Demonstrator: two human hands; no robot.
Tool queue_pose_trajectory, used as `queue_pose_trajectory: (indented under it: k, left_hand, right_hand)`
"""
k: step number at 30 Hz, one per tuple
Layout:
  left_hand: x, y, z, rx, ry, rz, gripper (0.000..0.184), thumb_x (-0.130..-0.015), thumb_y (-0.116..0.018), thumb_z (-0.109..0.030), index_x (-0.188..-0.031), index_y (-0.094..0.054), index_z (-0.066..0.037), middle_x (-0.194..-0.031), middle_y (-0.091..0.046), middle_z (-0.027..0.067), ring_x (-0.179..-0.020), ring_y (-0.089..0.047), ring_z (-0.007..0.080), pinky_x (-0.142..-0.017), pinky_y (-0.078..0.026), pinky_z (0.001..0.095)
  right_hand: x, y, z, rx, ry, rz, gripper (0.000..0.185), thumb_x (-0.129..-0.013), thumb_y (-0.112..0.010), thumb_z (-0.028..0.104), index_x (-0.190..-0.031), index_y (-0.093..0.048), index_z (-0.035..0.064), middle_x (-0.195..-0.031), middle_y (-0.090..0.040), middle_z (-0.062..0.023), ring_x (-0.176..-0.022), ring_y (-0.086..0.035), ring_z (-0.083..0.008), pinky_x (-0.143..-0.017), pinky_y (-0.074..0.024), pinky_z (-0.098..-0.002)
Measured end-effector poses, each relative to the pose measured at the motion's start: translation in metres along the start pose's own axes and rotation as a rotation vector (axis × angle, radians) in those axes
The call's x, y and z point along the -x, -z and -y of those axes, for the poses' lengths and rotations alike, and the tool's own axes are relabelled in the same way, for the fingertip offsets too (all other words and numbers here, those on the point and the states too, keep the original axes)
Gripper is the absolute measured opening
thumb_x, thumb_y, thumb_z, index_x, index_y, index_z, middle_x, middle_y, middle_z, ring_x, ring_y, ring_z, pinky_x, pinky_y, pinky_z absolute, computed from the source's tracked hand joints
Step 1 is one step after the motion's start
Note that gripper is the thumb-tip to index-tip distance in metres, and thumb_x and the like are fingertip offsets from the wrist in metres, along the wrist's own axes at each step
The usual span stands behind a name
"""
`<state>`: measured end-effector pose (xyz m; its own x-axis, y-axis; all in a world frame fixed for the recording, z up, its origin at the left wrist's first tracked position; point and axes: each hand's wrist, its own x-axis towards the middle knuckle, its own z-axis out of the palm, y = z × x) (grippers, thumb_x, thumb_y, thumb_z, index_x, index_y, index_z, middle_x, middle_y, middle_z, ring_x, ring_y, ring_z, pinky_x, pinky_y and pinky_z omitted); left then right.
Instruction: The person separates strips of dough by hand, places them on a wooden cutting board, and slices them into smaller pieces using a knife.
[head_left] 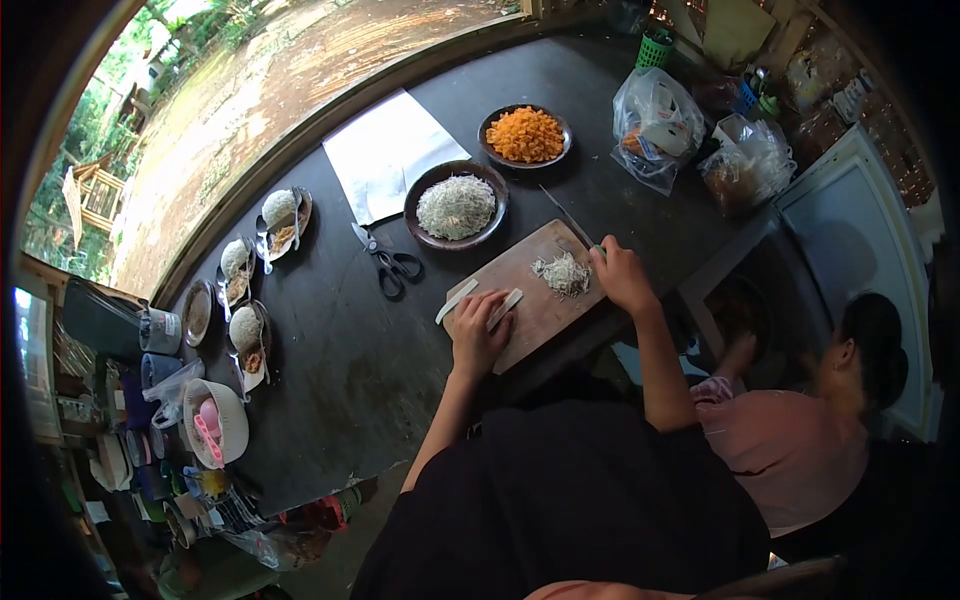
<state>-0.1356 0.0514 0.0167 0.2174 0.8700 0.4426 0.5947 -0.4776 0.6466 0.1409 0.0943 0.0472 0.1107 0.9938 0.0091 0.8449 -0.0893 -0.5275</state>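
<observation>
The right hand is wrapped round one knife; the left hand pinches one white strip on the cutting board. From the board's middle I count a second strip at nine, one shredded pile at two, one orange-filled plate at twelve, three rice plates around nine.

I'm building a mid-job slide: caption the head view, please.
At a cutting board, the right hand holds a knife beside white shreds while the left hand touches a pale strip.
</observation>
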Motion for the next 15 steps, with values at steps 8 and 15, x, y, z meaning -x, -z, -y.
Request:
queue_pose_trajectory:
  k: [8, 15]
  left_hand:
    - [-0.0002, 0.0006, 0.0001, -0.007, 0.000, 0.012, 0.035, -0.081, -0.074, -0.010, -0.115, -0.068, -0.007, -0.112, -0.068, 0.0102, -0.108, -0.061, 0.0300, -0.097, -0.047, 0.0405]
    - [0.0009, 0.0008, -0.0001, -0.047, -0.005, 0.023, 0.035, -0.081, -0.074, -0.011, -0.116, -0.068, -0.007, -0.113, -0.068, 0.0107, -0.109, -0.061, 0.0304, -0.097, -0.047, 0.0411]
  right_hand:
    - [0.0004, -0.0019, -0.0004, 0.024, -0.001, -0.027, 0.030, -0.102, -0.053, 0.032, -0.102, -0.053, 0.0027, -0.086, -0.069, -0.0276, -0.087, -0.067, -0.0487, -0.077, -0.0522, -0.0571]
    - [-0.0008, 0.0009, 0.0015, 0.023, -0.017, -0.001, 0.029, -0.102, -0.053, 0.032, -0.102, -0.054, 0.0028, -0.086, -0.069, -0.0272, -0.087, -0.067, -0.0483, -0.077, -0.0522, -0.0571]
